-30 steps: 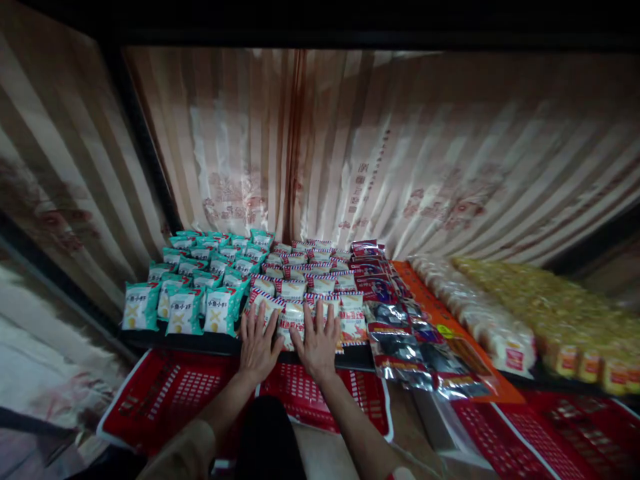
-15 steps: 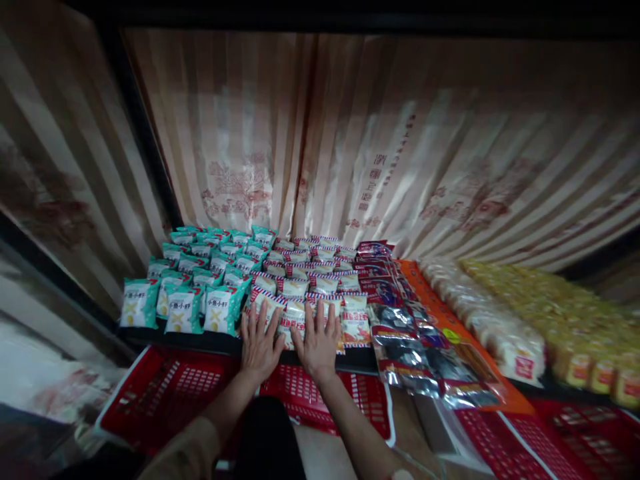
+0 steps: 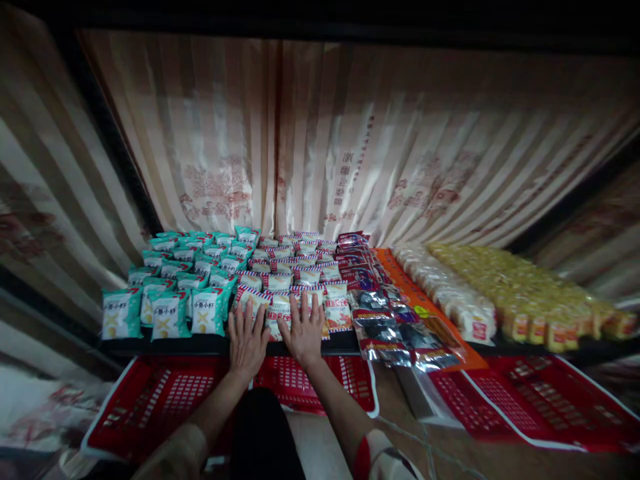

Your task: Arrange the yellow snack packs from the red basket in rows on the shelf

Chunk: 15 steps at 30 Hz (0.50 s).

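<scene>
Both of my hands lie against the front row of small white snack packets [image 3: 338,309] with red-and-blue striped edges. My left hand [image 3: 247,347] has its fingers spread over the packet at the left end of that row. Beside it, my right hand [image 3: 305,333] rests with fingers apart on the packets to the right. Neither hand grips anything; parts of the packets are hidden beneath them. Left of my hands stand rows of teal-and-white snack packets [image 3: 209,312]. To their right are dark red and silver packets [image 3: 373,313].
An orange packet [image 3: 470,360], white wrapped packs [image 3: 473,320] and yellow wrapped packs [image 3: 530,320] line the shelf's right side. Red baskets [image 3: 193,383] sit below the black shelf edge [image 3: 195,344]. A patterned curtain [image 3: 310,147] hangs behind, and dark posts [image 3: 113,133] frame the shelf.
The view has turned slightly right, so the shelf and its goods appear farther left. My hands stay on the same front row of packets.
</scene>
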### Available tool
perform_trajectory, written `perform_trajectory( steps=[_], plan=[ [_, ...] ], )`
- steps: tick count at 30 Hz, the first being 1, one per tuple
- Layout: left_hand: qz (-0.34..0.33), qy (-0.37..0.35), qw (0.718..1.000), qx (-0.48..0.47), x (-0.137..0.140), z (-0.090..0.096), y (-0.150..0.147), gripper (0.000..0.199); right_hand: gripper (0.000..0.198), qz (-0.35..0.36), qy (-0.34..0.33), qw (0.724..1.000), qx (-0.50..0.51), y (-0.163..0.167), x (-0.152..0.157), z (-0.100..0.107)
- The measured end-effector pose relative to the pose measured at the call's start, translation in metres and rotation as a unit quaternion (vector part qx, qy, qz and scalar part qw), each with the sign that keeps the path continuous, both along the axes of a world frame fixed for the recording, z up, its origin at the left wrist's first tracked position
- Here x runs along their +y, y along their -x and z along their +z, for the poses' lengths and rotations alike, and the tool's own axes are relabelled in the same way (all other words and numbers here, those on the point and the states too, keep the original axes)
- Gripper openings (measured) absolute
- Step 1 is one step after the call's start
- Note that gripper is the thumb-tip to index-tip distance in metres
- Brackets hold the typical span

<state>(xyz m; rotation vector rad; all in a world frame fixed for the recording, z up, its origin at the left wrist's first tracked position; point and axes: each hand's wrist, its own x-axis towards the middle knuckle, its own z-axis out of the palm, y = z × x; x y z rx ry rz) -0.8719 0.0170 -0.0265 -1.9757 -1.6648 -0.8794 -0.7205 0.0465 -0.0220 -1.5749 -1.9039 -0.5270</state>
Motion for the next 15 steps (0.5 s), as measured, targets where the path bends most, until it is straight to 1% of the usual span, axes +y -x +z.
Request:
perform_trajectory(
  steps=[4, 8, 11, 15],
  plan=[
    [-0.004, -0.012, 1.000, -0.001, -0.015, 0.003, -0.009, 0.057, 0.061, -0.002, 0.012, 1.000, 0.005, 0.000, -0.001, 0.002],
    [-0.013, 0.027, 1.000, -0.004, -0.028, 0.003, -0.020, 0.058, 0.063, 0.005, 0.016, 1.000, 0.008, -0.001, 0.000, 0.001],
    [-0.021, 0.059, 0.998, -0.001, -0.030, 0.001, -0.023, 0.063, 0.063, 0.012, 0.015, 1.000, 0.011, -0.002, 0.000, 0.001],
    [-0.007, 0.062, 0.998, 0.006, -0.025, -0.003, -0.026, 0.065, 0.061, 0.011, 0.020, 1.000, 0.016, -0.003, -0.001, 0.002]
  ],
)
